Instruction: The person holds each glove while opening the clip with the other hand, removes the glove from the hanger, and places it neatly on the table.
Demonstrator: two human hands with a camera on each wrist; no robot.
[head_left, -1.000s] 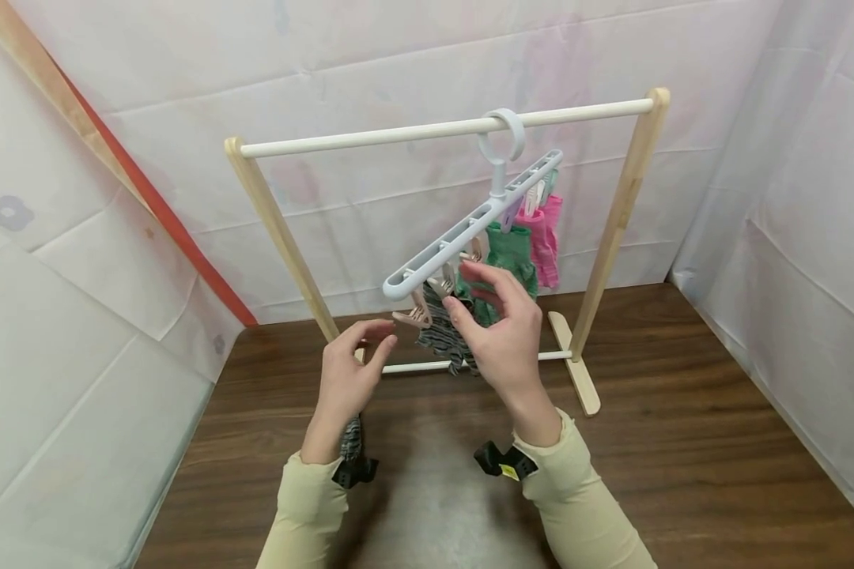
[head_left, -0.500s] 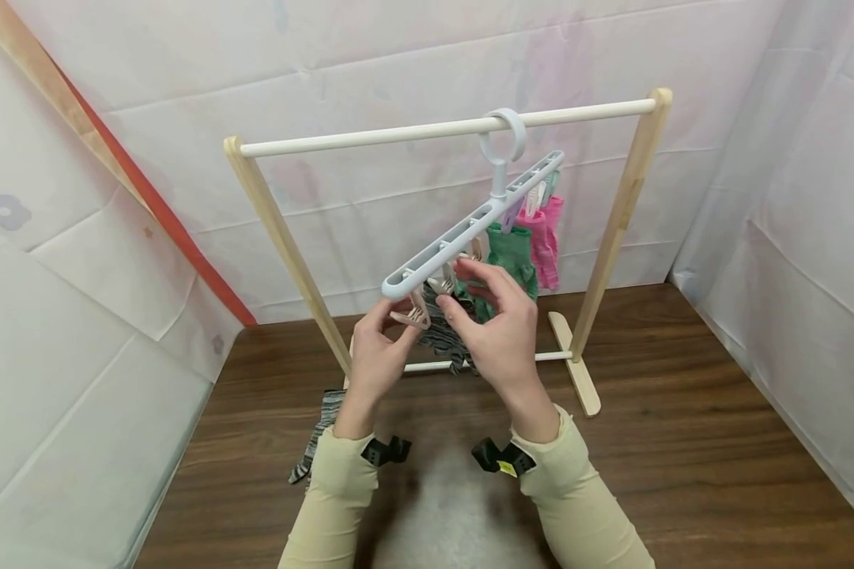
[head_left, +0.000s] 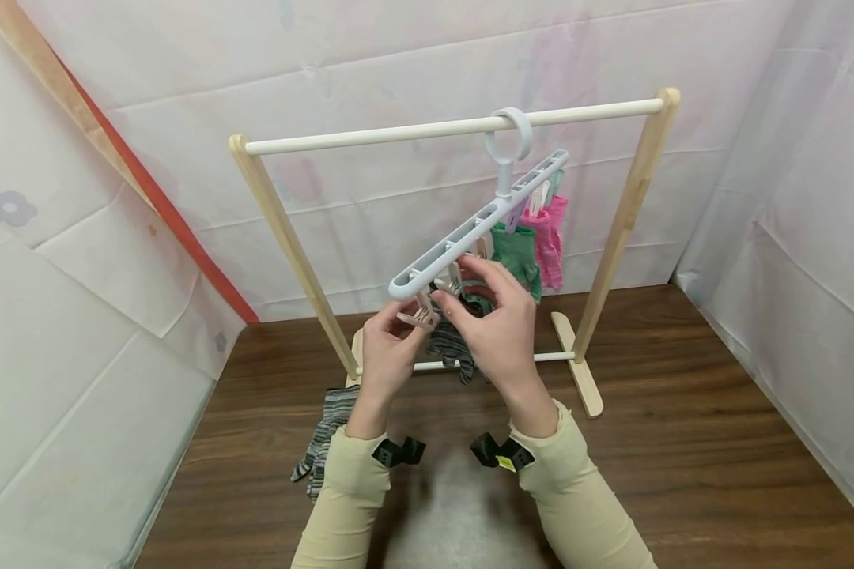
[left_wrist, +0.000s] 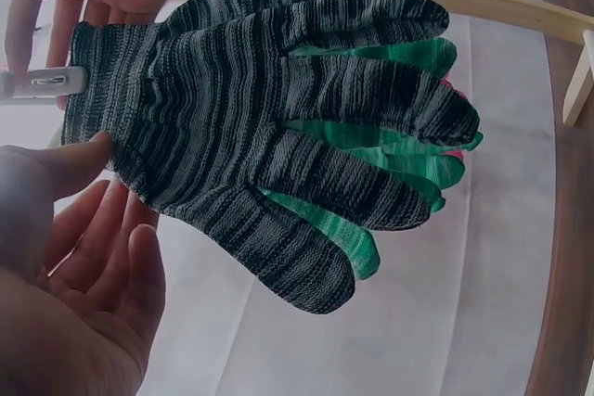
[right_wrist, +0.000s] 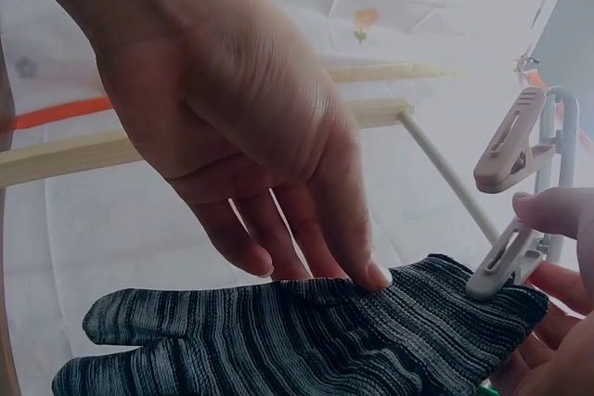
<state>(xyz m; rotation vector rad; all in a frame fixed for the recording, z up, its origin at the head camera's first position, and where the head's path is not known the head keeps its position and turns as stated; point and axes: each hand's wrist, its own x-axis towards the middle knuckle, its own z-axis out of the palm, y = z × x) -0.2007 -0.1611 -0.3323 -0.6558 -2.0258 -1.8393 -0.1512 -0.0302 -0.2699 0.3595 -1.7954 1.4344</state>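
Note:
A black-and-grey striped knit glove [left_wrist: 213,108] hangs by its cuff from a white clip [right_wrist: 506,264] under the pale blue hanger [head_left: 444,254]. My left hand [head_left: 387,359] pinches the cuff's edge, thumb on the near face and fingers behind it. My right hand [head_left: 501,328] holds the white clip, its thumb at the handle end and its other fingers partly hidden behind the cuff. A pale pink clip [right_wrist: 510,147] hangs beside it with nothing in its jaws. Behind the striped glove hang a green glove [head_left: 516,254] and a pink glove [head_left: 549,233], both clipped to the hanger.
The hanger's ring hooks over the white top bar [head_left: 370,138] of a wooden rack, whose right post [head_left: 625,209] stands on a foot. More striped gloves [head_left: 333,427] lie on the dark wooden table [head_left: 683,450] at the left. White cloth walls [head_left: 370,71] surround it.
My left hand has moved right from open space beside the pink clip to the striped glove's cuff. The gloves on the table came into sight from behind my left arm. My right hand stayed almost in place.

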